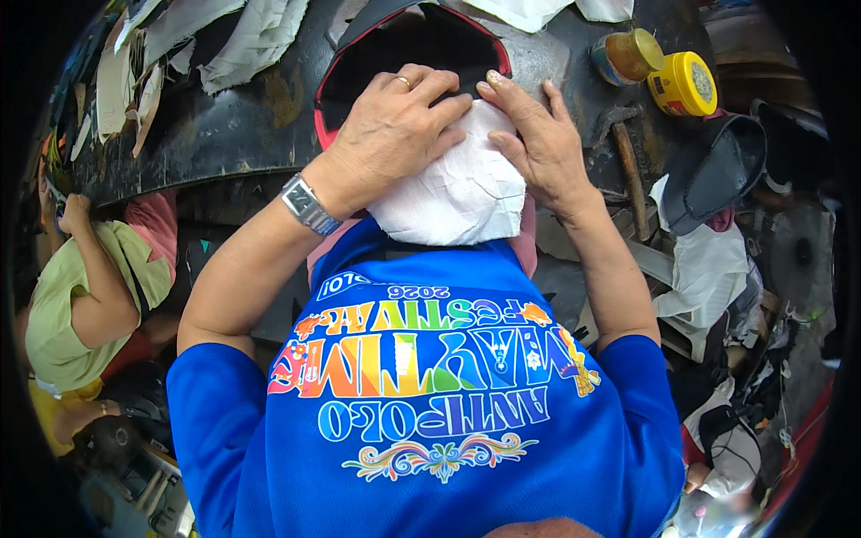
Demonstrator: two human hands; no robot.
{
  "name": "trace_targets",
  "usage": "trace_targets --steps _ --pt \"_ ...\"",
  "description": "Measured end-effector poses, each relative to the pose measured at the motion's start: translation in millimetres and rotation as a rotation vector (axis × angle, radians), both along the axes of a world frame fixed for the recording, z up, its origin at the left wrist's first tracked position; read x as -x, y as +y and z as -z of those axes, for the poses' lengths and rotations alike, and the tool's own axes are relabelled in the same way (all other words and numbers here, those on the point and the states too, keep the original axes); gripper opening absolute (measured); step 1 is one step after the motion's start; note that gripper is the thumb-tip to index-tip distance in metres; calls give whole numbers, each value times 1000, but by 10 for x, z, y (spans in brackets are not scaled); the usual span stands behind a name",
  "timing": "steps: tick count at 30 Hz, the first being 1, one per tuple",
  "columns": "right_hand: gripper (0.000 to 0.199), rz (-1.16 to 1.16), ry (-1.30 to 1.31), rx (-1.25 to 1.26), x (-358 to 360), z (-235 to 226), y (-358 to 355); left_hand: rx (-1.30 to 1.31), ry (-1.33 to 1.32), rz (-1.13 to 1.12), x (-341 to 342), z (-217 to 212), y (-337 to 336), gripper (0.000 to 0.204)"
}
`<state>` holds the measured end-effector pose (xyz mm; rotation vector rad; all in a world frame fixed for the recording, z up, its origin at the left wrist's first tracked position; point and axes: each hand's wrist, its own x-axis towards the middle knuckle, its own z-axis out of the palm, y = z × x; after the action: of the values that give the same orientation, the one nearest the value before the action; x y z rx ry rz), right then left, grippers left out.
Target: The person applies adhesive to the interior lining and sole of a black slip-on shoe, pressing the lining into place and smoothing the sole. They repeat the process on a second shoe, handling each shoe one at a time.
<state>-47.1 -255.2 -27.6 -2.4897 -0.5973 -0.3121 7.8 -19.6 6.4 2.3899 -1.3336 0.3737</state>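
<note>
White lining is pressed flat by left hand and right hand, fingers extended, nothing grasped; uneven pressure could likely leave creases.

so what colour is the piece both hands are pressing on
White, a crumpled-looking white piece under the left hand and right hand; seen in the head view.

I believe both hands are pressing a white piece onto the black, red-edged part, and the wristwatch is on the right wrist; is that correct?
Not quite: the head view shows the wristwatch on the left wrist. Both the left hand and right hand do press the white piece onto the black, red-edged part.
</note>
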Motion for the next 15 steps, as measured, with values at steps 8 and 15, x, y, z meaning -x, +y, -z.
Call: trace_targets --steps 8,15 --pt "60 321 -210 -311 282 -114 -196 471 3 -386 -204 -613 351 43" --pt "72 910 98 413 693 -73 -779 209 223 -468 -525 -255 663 54"
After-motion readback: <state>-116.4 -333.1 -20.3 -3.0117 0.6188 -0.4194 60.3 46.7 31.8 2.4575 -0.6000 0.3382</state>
